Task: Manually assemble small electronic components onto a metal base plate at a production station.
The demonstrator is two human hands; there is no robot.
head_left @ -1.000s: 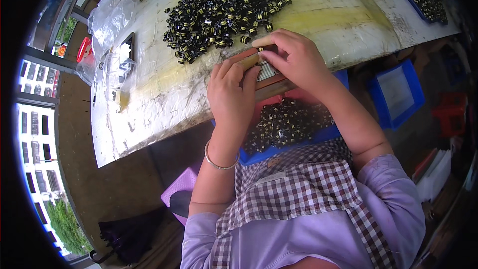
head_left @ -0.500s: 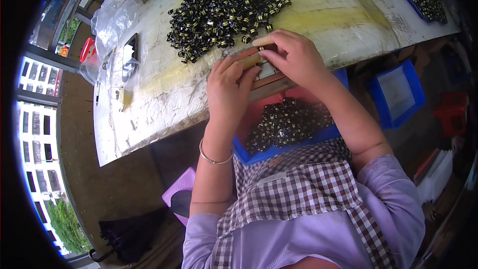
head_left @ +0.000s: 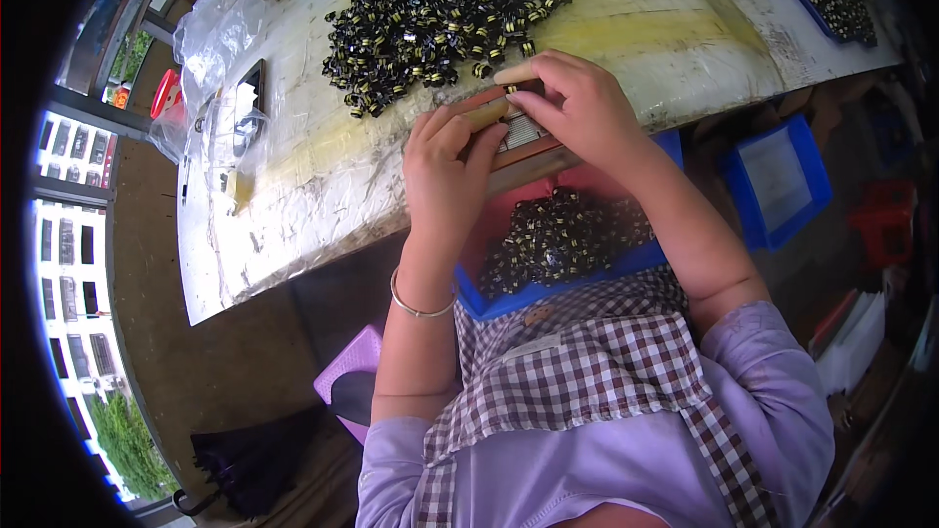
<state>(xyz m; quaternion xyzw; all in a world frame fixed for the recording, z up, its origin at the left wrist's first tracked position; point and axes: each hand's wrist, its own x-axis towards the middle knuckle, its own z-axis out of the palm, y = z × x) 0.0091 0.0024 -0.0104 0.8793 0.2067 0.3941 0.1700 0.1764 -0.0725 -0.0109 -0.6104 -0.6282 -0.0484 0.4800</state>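
Both hands, left (head_left: 445,171) and right (head_left: 577,108), are holding a small brown tray (head_left: 518,132) at the tabletop (head_left: 323,186) edge. A pile of black parts (head_left: 430,10) is lying just behind it. A blue bin (head_left: 562,269) with more parts is sitting below.

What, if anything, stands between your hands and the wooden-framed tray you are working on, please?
Nothing visible does: the left hand and the right hand both rest directly on the tray at the table edge.

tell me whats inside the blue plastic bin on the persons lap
The blue plastic bin holds a heap of small black parts with yellowish bands. Its far end is hidden under the left hand, the right hand and the reddish wooden tray they hold.
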